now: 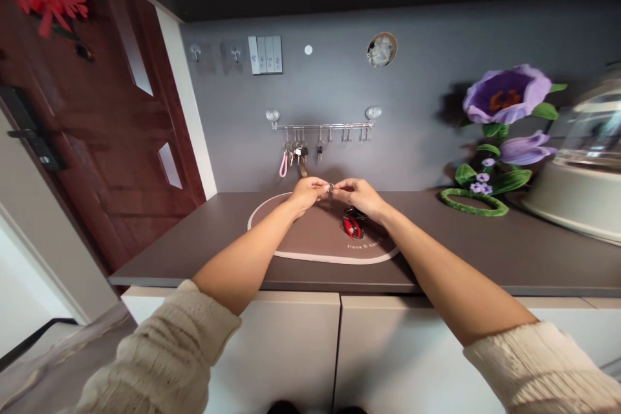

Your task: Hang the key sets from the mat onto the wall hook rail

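Note:
Above the brown mat (310, 233) on the counter, my left hand (309, 194) and my right hand (361, 196) meet fingertip to fingertip. Both are pinched on a small metal key ring (331, 187), with what looks like a thin key hanging straight down from it. Under my right hand lies a red and black bunch (353, 226), partly shaded, its exact make-up too small to tell. Behind my hands, a clear hook rail (323, 126) on the wall carries several keys (298, 152), a pink loop strap (283, 164) and a small dark item (319, 153).
Purple fabric flowers (507, 97) with a green ring base (473, 202) stand on the right of the counter (460, 252). Beyond them is a cream appliance with a clear dome (577, 181). At left is a dark red door (107, 110); a switch panel (265, 55) is on the wall.

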The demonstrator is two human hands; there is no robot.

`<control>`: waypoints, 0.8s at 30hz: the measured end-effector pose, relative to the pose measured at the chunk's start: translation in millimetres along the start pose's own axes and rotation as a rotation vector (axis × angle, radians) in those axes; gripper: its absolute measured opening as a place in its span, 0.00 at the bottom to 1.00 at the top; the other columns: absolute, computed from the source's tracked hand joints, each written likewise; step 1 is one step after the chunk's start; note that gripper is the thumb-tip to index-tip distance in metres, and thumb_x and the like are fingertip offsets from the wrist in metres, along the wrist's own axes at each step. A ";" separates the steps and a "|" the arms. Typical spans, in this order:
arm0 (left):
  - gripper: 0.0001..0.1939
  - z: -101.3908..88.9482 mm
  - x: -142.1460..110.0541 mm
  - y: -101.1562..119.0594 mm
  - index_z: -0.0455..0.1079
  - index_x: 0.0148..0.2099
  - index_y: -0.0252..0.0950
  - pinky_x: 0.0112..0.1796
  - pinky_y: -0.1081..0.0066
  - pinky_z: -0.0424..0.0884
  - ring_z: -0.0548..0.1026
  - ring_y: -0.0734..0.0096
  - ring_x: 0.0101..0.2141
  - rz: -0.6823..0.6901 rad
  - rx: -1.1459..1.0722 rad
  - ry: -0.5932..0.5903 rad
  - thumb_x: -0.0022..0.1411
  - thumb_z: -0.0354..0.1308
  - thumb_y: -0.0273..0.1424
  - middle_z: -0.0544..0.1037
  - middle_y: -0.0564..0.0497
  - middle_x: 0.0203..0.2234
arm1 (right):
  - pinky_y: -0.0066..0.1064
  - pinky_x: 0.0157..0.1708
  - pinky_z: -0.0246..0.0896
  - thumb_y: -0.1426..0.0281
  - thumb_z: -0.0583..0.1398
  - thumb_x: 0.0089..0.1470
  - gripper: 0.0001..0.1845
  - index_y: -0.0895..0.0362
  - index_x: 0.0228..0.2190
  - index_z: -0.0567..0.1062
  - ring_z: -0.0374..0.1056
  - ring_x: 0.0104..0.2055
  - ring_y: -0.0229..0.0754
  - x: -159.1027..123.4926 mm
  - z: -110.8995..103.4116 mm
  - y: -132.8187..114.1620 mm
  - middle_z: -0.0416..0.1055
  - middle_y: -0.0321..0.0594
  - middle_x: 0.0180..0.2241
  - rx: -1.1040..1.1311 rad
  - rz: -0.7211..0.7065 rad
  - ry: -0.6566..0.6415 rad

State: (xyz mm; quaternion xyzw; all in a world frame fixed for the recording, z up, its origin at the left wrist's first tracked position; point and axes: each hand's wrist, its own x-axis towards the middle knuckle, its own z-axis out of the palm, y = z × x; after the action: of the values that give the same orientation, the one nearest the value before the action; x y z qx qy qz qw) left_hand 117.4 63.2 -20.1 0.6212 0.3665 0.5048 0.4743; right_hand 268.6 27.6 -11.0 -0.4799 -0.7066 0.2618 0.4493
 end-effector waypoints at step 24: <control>0.08 8.6 -1.3 2.1 0.68 0.33 0.31 0.26 0.77 0.63 0.67 0.80 0.25 0.153 -0.022 0.021 0.50 0.58 0.30 0.72 0.51 0.25 | 0.23 0.22 0.55 0.62 0.62 0.38 0.13 0.59 0.23 0.71 0.61 0.23 0.32 4.2 4.0 -4.8 0.67 0.34 0.20 0.248 0.027 0.197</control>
State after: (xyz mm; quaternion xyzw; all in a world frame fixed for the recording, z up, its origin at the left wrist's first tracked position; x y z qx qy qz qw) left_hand 125.5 59.5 -18.8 0.6368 0.3175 0.5502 0.4370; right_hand 262.4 29.7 -7.4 -0.4536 -0.6149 0.3049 0.5685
